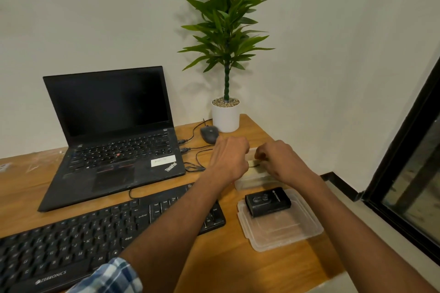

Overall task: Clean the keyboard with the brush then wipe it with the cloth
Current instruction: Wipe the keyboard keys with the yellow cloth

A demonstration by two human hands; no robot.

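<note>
Both hands (252, 159) hide most of a clear container (252, 181).

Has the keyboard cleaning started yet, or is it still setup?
Still setup. The lid is already off, lying by the keyboard. Both hands, left hand and right hand, are at the clear container beyond it. No brush or cloth shows; brushing and wiping remain.

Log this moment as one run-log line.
stage: fetching tools | left hand: curled at clear container | right hand: pinching small pale item | keyboard: untouched
</note>
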